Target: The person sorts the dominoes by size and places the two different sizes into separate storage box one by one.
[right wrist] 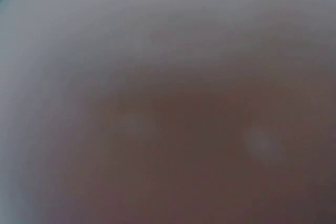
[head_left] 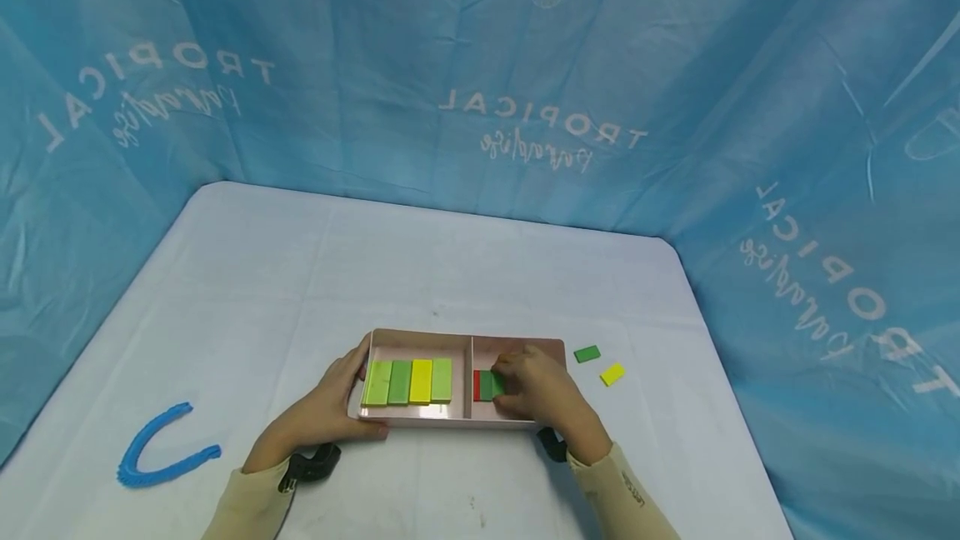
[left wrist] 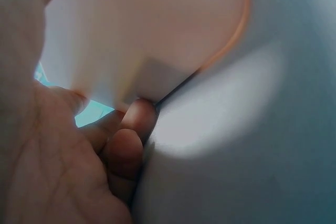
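A shallow two-compartment box (head_left: pixel 420 346) stands on the white table. My left hand (head_left: pixel 322 415) grips its left end, thumb along the near side; in the left wrist view the fingers curl at the edge of the pale box wall (left wrist: pixel 157 19). Light green, green and yellow blocks (head_left: pixel 422 382) lie side by side in the left compartment. In the right compartment, my right hand (head_left: pixel 543 390) pinches a green block (head_left: pixel 498 384), next to another green block (head_left: pixel 486 386) and a red block (head_left: pixel 476 386). The hand hides the rest of that compartment. The right wrist view is blurred.
To the right of the box, a small green block (head_left: pixel 587 353) and a yellow block (head_left: pixel 612 374) lie on the table (head_left: pixel 360 265). A bent blue strip (head_left: pixel 142 444) lies at the left. Blue printed curtains (head_left: pixel 420 65) hang around the table's back and sides.
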Motion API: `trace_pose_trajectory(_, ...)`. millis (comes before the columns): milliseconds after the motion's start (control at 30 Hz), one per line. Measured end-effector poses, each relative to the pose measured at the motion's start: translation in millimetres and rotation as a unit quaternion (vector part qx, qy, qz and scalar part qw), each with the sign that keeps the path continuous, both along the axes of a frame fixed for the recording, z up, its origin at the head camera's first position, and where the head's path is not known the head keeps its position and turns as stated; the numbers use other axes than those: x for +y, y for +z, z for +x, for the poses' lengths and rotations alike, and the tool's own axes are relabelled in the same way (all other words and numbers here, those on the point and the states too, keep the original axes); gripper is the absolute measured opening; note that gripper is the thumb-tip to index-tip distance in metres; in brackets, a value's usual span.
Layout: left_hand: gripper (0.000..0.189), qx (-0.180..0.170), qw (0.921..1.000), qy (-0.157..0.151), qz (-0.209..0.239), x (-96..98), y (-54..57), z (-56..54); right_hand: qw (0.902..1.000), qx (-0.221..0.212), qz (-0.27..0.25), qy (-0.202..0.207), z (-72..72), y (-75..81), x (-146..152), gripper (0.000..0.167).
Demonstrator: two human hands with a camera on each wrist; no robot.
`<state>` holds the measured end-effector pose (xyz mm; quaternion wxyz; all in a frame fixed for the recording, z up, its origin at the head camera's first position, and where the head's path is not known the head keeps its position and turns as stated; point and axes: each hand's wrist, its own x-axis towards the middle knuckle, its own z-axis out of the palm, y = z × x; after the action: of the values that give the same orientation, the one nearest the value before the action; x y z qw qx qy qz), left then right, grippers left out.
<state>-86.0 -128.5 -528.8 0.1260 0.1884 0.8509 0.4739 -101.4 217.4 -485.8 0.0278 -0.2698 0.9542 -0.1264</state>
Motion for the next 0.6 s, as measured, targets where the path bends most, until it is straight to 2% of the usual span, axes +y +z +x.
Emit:
trace_pose_trajectory(367,0.141,0.001,1.0000,0.001,-0.002,1.3,1.4,0.9,0.9999,0.005,0.000,0.011,0.2,1.3,2.1,0.041)
trace_pose_trajectory(600,0.141,0.008,0.9999,-0.004,0.008,0.9,0.5,-0.2,0.9998,-0.002,-0.021,-0.006,0.2,3.7,2.5,0.042)
